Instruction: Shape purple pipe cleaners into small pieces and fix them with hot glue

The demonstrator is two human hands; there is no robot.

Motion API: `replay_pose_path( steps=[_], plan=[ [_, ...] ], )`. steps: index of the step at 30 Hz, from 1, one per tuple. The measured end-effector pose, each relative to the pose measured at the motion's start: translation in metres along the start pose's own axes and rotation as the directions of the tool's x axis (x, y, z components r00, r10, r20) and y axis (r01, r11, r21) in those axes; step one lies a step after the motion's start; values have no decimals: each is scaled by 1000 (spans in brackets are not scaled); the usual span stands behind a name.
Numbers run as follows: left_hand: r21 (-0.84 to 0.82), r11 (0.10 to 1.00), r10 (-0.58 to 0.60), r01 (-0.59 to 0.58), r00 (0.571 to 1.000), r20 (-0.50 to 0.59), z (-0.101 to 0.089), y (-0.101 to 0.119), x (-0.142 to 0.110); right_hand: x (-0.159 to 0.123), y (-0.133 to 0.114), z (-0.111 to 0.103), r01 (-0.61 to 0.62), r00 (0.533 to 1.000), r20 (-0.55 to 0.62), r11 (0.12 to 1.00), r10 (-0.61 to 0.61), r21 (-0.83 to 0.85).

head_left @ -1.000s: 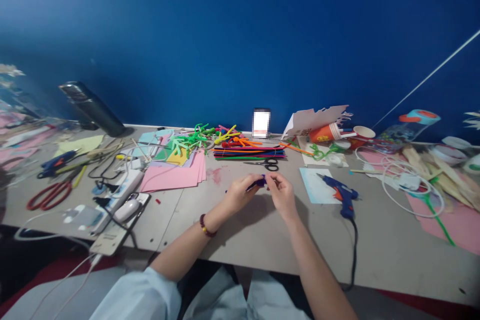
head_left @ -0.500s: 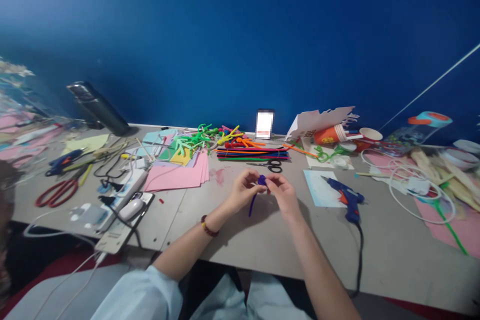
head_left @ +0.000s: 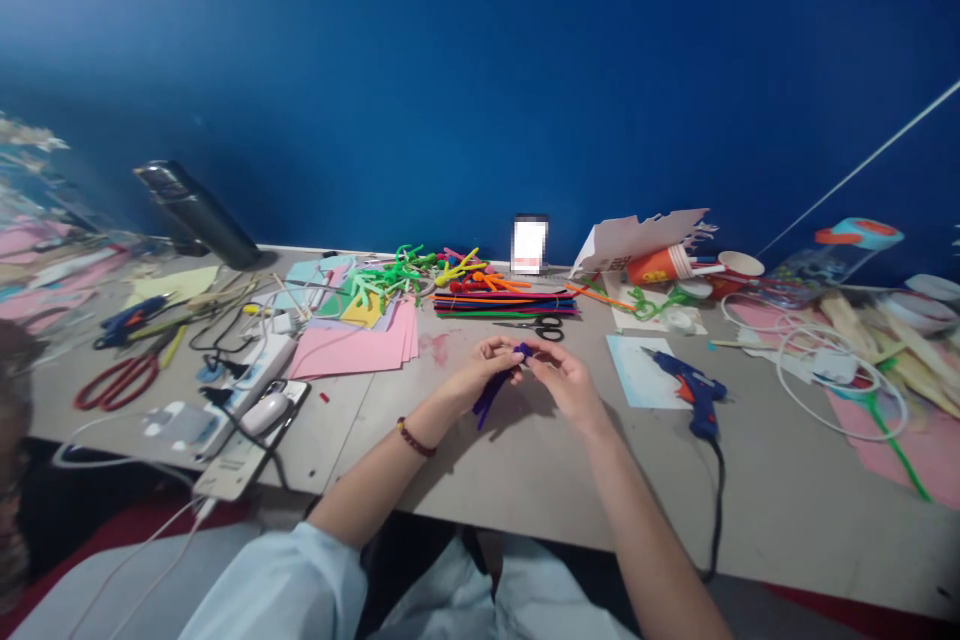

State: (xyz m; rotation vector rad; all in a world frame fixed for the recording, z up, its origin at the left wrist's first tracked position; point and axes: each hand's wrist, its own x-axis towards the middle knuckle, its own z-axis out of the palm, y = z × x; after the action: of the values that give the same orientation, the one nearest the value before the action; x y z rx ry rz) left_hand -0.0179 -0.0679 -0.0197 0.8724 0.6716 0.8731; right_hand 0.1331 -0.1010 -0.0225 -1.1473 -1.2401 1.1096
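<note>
A purple pipe cleaner [head_left: 491,392] is pinched between my two hands over the middle of the table. Its upper part is bunched at the fingertips, and loose ends hang down under my left palm. My left hand [head_left: 484,372] is closed on it from the left, a beaded bracelet on that wrist. From the right, my right hand [head_left: 562,378] grips the bunched top with thumb and forefinger. Fingers hide part of the purple shape. Just beyond the hands lie black-handled scissors [head_left: 551,327] and a bundle of coloured pipe cleaners [head_left: 502,305].
On the right, a blue glue gun [head_left: 701,390] rests partly on a light blue card [head_left: 637,375]. Pink paper [head_left: 352,350], a power strip [head_left: 251,390], a phone [head_left: 240,465] and red-handled scissors [head_left: 116,382] lie left. A lit phone screen [head_left: 529,245] stands against the blue wall.
The purple pipe cleaner has turned in my fingers: its hanging part now slants lower left, with more than one strand showing. Both hands stay in nearly the same place.
</note>
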Motion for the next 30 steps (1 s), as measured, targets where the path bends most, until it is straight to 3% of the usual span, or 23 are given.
replay_pose_path(
  steps=[3, 7, 10, 14, 17, 19, 22, 26, 30],
  plan=[
    [-46, 998, -38, 39, 999, 11, -3, 6, 1, -3, -13, -4, 18, 999, 44, 995, -13, -99],
    [-94, 988, -129, 126, 991, -27, -6, 15, 3, -1, -37, -10, 171, 985, 29, 957, -169, -236],
    [-90, 987, -134, 131, 990, -30, -6, 20, 6, 14, -50, -12, 244, 970, 87, 929, -229, -280],
    [-99, 994, -47, 40, 996, -73, -5, 23, 13, 48, -54, -16, 193, 963, 238, 944, -129, -268],
    [-38, 999, 11, -15, 995, -97, -6, 25, 24, 70, -51, -23, 137, 929, 368, 965, -47, -224],
    [66, 997, 55, -48, 993, -109, -7, 26, 34, 80, -49, -29, 108, 927, 374, 963, -9, -246],
    [238, 960, 164, -149, 985, -43, -6, 26, 51, 90, -46, -37, 62, 941, 339, 969, 23, -239],
    [471, 812, 396, -345, 918, -10, -3, 29, 64, 98, -42, -44, -14, 946, 317, 987, 64, -157],
    [773, 423, 588, -473, 793, 163, -2, 33, 60, 102, -35, -47, -88, 914, 385, 989, 129, -123]
  ],
)
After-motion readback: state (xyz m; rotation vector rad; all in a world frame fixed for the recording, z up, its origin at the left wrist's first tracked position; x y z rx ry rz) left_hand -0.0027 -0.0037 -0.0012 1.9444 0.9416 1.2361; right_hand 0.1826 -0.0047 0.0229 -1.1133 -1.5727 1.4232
